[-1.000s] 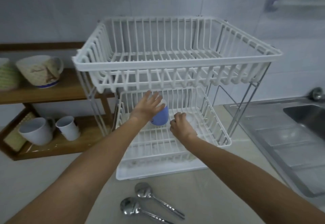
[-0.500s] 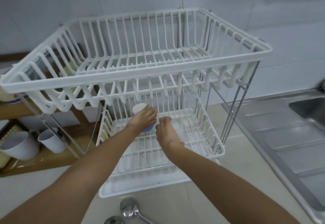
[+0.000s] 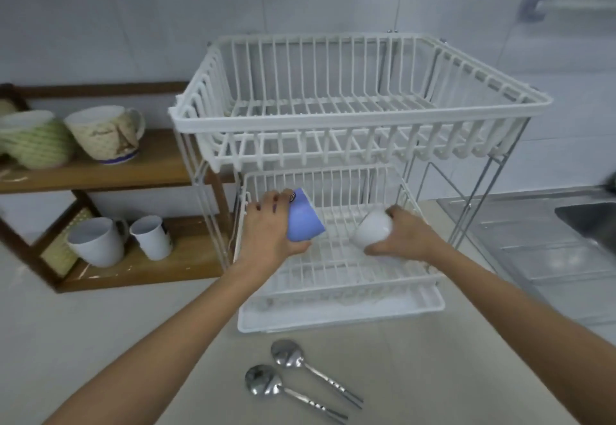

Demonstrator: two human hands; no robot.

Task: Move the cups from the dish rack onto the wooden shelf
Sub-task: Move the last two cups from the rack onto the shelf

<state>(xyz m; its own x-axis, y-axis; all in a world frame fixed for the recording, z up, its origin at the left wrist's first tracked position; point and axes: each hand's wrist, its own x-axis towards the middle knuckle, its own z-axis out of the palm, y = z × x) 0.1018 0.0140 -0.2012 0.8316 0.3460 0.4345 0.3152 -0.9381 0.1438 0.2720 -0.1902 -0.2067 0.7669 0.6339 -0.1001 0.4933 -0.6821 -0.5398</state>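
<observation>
Left hand (image 3: 270, 228) is wrapped around a blue cup (image 3: 304, 221), tilted, fingers over its upper side and thumb underneath, held at the left end of the dish rack's lower tier. Right hand (image 3: 401, 238) grips a white cup (image 3: 371, 228), tipped on its side with its base pointing left toward the blue one; the two cups are near each other but apart. Both sit just above the wire floor of the white dish rack (image 3: 360, 114), whose upper tier holds nothing. A drip tray (image 3: 340, 319) pokes out beneath the rack on the tabletop (image 3: 100, 324). Left of the rack, the wooden shelf (image 3: 156, 171) carries a patterned mug (image 3: 101, 136) and a green woven-look cup (image 3: 35, 139) on its upper board, two white mugs (image 3: 96, 241) side by side on the lower board. Nearest the camera, two metal spoons (image 3: 300, 378) lie side by side on the tabletop, bowls to the left. A steel sink (image 3: 586, 221) shows at the right edge.
</observation>
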